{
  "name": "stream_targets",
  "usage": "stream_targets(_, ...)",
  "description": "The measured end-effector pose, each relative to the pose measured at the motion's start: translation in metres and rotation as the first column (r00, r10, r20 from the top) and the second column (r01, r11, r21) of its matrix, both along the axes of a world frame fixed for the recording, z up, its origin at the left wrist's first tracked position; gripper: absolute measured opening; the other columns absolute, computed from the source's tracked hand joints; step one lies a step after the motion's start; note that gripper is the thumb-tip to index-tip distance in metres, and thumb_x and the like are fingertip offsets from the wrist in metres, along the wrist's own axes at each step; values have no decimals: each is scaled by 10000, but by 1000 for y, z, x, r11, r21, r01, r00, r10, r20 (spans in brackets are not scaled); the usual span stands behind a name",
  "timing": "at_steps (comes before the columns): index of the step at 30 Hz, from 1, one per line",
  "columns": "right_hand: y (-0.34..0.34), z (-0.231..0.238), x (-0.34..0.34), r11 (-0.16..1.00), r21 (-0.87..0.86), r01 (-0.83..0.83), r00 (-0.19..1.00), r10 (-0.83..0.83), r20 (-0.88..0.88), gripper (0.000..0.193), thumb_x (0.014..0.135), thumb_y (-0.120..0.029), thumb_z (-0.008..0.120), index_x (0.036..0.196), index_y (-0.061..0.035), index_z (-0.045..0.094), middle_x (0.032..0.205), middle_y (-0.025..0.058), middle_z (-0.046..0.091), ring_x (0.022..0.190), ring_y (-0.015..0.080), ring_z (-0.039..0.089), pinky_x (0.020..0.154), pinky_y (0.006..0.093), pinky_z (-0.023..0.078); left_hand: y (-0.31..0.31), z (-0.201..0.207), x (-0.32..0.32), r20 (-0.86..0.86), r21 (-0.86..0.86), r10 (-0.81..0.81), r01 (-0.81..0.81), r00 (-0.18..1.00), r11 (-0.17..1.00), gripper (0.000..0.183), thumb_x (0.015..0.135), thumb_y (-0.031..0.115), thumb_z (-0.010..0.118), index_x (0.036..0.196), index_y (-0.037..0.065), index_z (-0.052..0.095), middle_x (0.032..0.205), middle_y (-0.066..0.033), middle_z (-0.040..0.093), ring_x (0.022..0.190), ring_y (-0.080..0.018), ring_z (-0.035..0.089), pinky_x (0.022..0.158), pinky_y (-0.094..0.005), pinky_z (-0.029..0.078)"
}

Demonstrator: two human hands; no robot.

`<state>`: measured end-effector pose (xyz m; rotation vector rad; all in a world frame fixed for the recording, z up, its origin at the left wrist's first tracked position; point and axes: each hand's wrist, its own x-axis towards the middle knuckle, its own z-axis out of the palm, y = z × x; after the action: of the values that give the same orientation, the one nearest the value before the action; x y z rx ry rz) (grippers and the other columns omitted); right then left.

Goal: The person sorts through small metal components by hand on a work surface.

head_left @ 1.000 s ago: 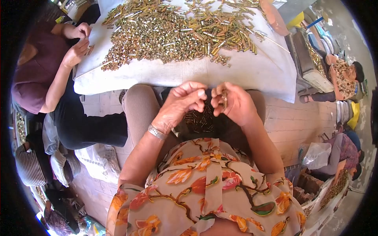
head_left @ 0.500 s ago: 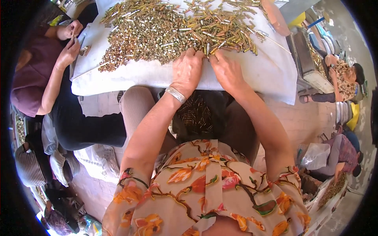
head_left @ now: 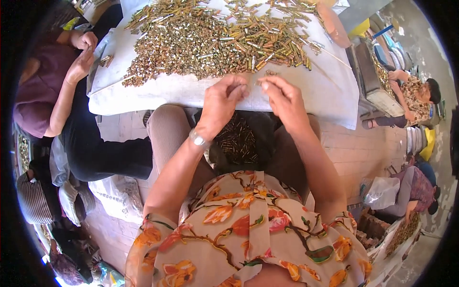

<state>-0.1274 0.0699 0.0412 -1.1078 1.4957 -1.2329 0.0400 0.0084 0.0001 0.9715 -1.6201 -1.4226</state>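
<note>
- Nearest the camera, a floral blouse (head_left: 248, 229) in orange, red and cream fills the lower middle, with both bare forearms rising from it toward the table.
- In the lap just beyond, a dark cloth (head_left: 239, 141) holds a small heap of short brass-coloured metal pieces between the knees.
- On the left wrist sits a silver watch (head_left: 198, 139).
- Above the lap, the left hand (head_left: 222, 100) is curled, its fingertips pinched together near the table's edge; whatever it grips is too small to make out.
- Just beside it, the right hand (head_left: 282, 98) is also half closed, thumb and forefinger pinched on a tiny metal piece (head_left: 260, 82); the two hands are near each other but not touching.
- Behind the hands, a white cloth (head_left: 167, 91) covers the table, and the hands hover over its bare near edge.
- Farther back on that cloth lies a wide pile of metal pieces (head_left: 210, 38), brass and silver, spread almost from side to side.
- At the left, another person in a purple top (head_left: 36, 91) sits at the table corner, hands raised together by the cloth's edge.
- At the far right, well apart, two more people sit low by the floor, one in a patterned top (head_left: 416, 95).
</note>
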Motion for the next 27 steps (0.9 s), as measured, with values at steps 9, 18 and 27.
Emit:
stream_targets(9, 50, 14, 40, 967, -243, -79, 948, -2, -317, 142, 891, -60, 605, 1019, -18, 649, 869, 94, 665, 754, 140, 627, 684, 261, 487, 64, 27, 37, -467, 336, 82, 91, 881, 937, 210, 913, 30, 580, 1121, -4, 585, 1004, -86, 659, 890, -154, 659, 823, -275, 549)
stream_targets(18, 57, 18, 55, 933, -345, -105, 936, -25, -352, 139, 875, -27, 616, 1008, -12, 651, 853, 110, 663, 724, 163, 633, 674, 272, 497, 79, 31, 44, -529, 265, 114, 36, 841, 963, 237, 891, -30, 586, 1120, -26, 525, 1022, -94, 639, 930, -153, 645, 859, -283, 543)
stream_targets(27, 59, 19, 53, 910, -390, -139, 918, -30, -396, 147, 862, -16, 629, 1006, -10, 656, 881, 110, 674, 747, 158, 642, 685, 258, 501, 82, 32, 45, -436, 140, 106, -49, 894, 989, 251, 883, -74, 570, 1124, -29, 516, 1025, -96, 639, 966, -152, 633, 908, -294, 528)
